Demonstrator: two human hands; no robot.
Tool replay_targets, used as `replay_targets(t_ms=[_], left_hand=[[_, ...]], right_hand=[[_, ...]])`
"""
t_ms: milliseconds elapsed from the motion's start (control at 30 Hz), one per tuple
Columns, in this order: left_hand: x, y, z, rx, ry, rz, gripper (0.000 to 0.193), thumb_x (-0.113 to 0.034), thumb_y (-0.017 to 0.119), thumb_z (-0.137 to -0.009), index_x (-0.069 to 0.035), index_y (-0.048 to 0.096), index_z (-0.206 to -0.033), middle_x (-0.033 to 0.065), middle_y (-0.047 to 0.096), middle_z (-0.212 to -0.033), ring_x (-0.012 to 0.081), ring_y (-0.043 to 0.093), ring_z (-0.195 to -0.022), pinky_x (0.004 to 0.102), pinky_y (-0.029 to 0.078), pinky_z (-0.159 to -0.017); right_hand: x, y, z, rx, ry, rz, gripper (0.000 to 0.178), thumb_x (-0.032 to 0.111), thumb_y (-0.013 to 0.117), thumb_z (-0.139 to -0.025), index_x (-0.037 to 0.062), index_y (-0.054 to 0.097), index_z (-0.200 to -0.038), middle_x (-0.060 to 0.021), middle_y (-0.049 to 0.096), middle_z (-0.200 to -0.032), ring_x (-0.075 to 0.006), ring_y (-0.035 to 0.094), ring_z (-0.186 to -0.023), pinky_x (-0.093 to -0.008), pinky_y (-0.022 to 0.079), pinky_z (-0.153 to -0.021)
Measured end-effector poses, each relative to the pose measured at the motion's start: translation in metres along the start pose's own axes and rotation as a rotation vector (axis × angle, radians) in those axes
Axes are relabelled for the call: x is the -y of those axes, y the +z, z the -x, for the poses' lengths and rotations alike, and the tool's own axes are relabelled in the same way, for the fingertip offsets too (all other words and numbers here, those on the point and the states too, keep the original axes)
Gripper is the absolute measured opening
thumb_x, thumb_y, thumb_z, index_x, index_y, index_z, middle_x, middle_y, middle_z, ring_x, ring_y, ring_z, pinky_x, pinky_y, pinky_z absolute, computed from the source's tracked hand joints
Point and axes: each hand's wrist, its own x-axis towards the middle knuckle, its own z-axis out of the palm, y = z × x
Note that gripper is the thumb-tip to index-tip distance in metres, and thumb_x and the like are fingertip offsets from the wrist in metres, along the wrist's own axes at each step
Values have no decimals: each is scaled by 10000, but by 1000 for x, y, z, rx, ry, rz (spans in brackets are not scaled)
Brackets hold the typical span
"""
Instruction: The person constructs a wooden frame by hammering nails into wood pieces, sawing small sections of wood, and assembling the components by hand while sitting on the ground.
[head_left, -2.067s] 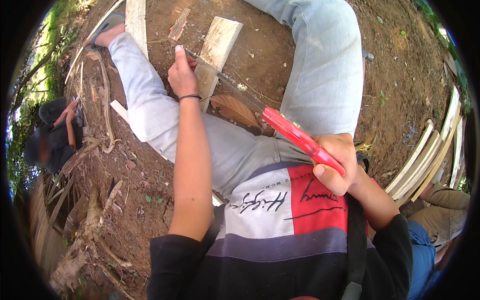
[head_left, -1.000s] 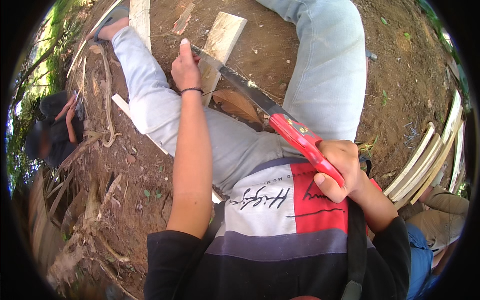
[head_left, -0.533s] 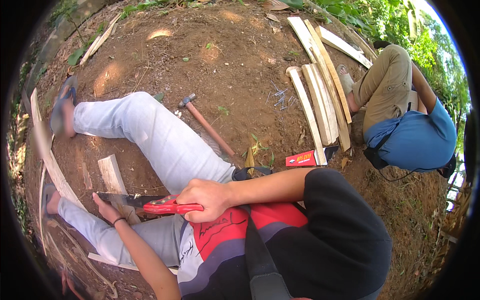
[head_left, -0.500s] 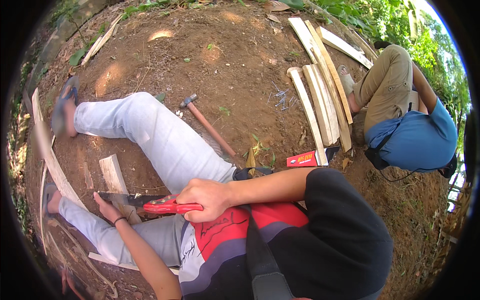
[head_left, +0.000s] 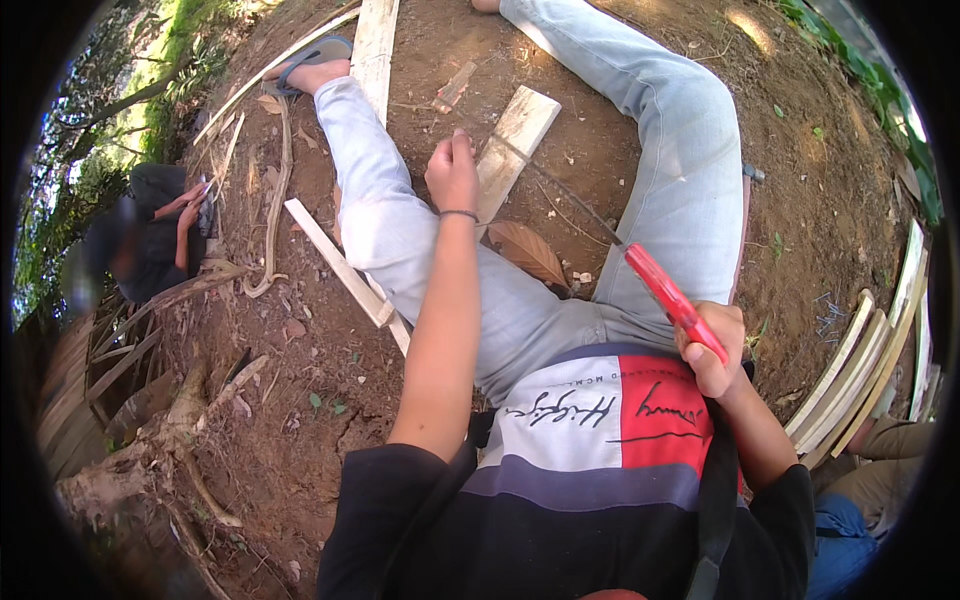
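Note:
A hand saw with a red handle (head_left: 668,295) is gripped in my right hand (head_left: 715,350), close to my right thigh. Its thin dark blade (head_left: 572,198) is seen nearly edge-on and slants up and left across a short pale wood board (head_left: 518,140) on the ground between my legs. My left hand (head_left: 453,180) is raised beside the board's left edge, near the far end of the blade. Its fingers look drawn together; whether they pinch the blade tip is hidden.
A long plank (head_left: 375,55) lies by my left sandal (head_left: 318,60). Strips (head_left: 340,265) rest beside my left leg, and more (head_left: 850,370) lie at right near scattered nails (head_left: 828,318). One person (head_left: 150,235) sits at far left; another's trousers (head_left: 885,470) show lower right.
The view has swung left, bringing a seated person at far left into sight. The saw now appears slanted, edge-on over the board. My left hand's fingers look more drawn together.

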Motion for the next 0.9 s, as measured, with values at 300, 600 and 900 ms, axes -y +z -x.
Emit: replay_targets(t_ms=[300,600,900], left_hand=[[-33,-20,12,424,690,-599,157,-183,707,-803,-72,705,-915,103,638,-961,317,630,-892,391,515,-801],[-65,-12,-18,822,887,-947,99,-160,688,-788,-82,649,-835,103,637,-899,325,615,-903,436,507,-812],[-66,-16,-28,889,738,-758,162,-130,730,-746,-30,630,-825,138,637,-906,338,618,-885,414,494,-781]], right_hand=[[33,-58,-29,-553,-38,-184,480,477,633,-851,18,494,-877,-82,484,-752,-153,466,-625,-308,392,-605],[7,-122,-4,-894,58,268,213,228,508,-929,26,535,-865,-47,502,-749,-136,437,-610,-297,391,-631],[-60,-131,47,-517,238,1237,198,190,644,-868,27,538,-828,-156,560,-743,-356,561,-636,-422,452,-585]])
